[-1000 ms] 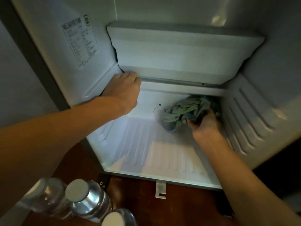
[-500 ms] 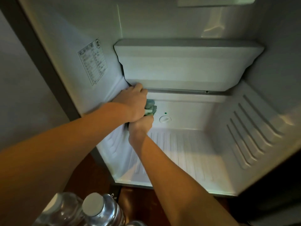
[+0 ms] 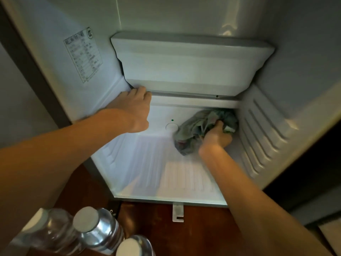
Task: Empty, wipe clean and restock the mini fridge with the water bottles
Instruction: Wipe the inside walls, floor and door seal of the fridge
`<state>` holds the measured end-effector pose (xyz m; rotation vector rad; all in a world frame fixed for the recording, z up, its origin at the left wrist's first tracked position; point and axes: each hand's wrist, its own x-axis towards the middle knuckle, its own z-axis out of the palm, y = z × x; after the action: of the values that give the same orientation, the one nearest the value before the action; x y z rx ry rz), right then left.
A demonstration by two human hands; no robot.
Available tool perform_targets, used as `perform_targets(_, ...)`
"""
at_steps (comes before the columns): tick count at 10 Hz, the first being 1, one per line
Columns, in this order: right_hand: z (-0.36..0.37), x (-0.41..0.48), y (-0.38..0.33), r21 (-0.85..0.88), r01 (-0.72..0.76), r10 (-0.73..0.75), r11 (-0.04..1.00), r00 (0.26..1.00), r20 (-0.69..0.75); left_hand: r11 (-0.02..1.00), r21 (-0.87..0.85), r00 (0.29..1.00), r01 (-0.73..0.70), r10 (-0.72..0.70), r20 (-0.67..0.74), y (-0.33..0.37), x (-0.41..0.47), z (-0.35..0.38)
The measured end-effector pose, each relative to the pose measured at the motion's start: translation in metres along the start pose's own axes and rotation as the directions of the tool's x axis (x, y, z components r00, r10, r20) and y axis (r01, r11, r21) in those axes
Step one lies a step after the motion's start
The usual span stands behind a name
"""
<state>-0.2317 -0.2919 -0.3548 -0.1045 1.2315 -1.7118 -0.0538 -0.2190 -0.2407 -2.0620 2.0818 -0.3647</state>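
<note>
White plastic mini fridge (image 3: 184, 178), open, across most of the frame. Lower left corner: 3 capped water bottles (image 3: 99, 231), outside the fridge. Centre left: left hand (image 3: 135, 109), fingers curled against the ledge under the freezer box (image 3: 184, 67); gripping or merely resting, cannot tell. Centre right: right hand (image 3: 215, 137), clenching a bunched green cloth (image 3: 195, 126) at the back wall.

white compartment (image 3: 184, 67) overhead, cloth (image 3: 195, 130) in back right corner, front floor (image 3: 175, 178) free

White rectangular spec sticker (image 3: 83, 56) on left inner wall of white plastic mini fridge (image 3: 46, 58): printed rows unreadable, blurred. Oval mark (image 3: 89, 32) at sticker's top right corner, reads CCC.
</note>
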Motion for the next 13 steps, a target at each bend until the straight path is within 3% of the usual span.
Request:
perform_targets(1, -0.015, -0.001, 0.007, -0.159, -0.094, 0.097, 0.983, 0.995, 0.011, 1.000, -0.002, 1.000, -0.006, 0.006, 0.014, -0.002, -0.001, -0.001)
perform_targets(2, -0.008, -0.003, 0.012, -0.168, -0.182, 0.184, 0.969, 0.983, -0.008, 1.000, -0.015, 0.999, -0.019, 0.019, 0.038, -0.003, 0.000, -0.001)
perform_targets(3, 0.005, 0.002, 0.038, -0.817, 0.097, -0.052, 0.569, 0.995, 0.081, 1.000, -0.018, 0.999, -0.023, 0.023, 0.034, -0.002, 0.000, 0.000)
perform_targets(4, 0.024, -0.016, 0.081, -0.496, -0.095, 0.183, 0.863, 0.975, 0.130, 0.999, -0.039, 0.999, -0.027, 0.028, 0.030, -0.004, 0.002, 0.000)
perform_targets(5, 0.046, -0.056, 0.106, -0.444, -0.223, 0.306, 0.868, 0.944, 0.125, 0.998, -0.043, 0.998, -0.040, 0.042, 0.046, -0.004, 0.002, -0.001)
perform_targets(6, 0.061, -0.090, 0.129, -0.566, -0.056, 0.279, 0.822, 0.907, 0.315, 0.998, -0.044, 0.998, -0.040, 0.042, 0.049, -0.003, 0.004, 0.001)
perform_targets(7, 0.053, -0.099, 0.107, -0.568, -0.120, 0.367, 0.814, 0.865, 0.343, 0.998, -0.057, 0.998, -0.029, 0.032, 0.054, -0.003, 0.006, 0.001)
perform_targets(8, 0.032, -0.092, 0.064, -0.528, -0.240, 0.476, 0.815, 0.797, 0.373, 0.999, 0.038, 0.999, -0.032, 0.032, 0.020, -0.002, 0.004, 0.005)
perform_targets(9, 0.001, -0.082, 0.025, -0.450, -0.246, 0.433, 0.859, 0.817, 0.380, 0.969, 0.244, 0.988, -0.026, 0.062, -0.139, 0.004, -0.002, 0.013)
perform_targets(10, -0.027, -0.078, -0.008, -0.269, -0.226, 0.320, 0.936, 0.865, 0.386, 0.972, 0.085, 0.873, -0.220, 0.236, -0.427, 0.026, -0.010, 0.023)
perform_targets(11, -0.049, -0.082, -0.036, -0.100, -0.057, 0.088, 0.993, 0.938, 0.335, 0.864, -0.385, 0.914, -0.323, 0.179, -0.364, 0.064, -0.022, 0.018)
perform_targets(12, -0.063, -0.090, -0.066, -0.025, 0.067, -0.053, 0.997, 0.930, 0.365, 0.341, -0.940, 0.990, 0.024, 0.123, 0.070, 0.097, -0.027, -0.003)
perform_targets(13, -0.066, -0.094, -0.092, -0.090, 0.097, -0.047, 0.991, 0.895, 0.444, -0.268, -0.942, 0.958, 0.203, 0.252, 0.135, 0.127, -0.026, -0.025)
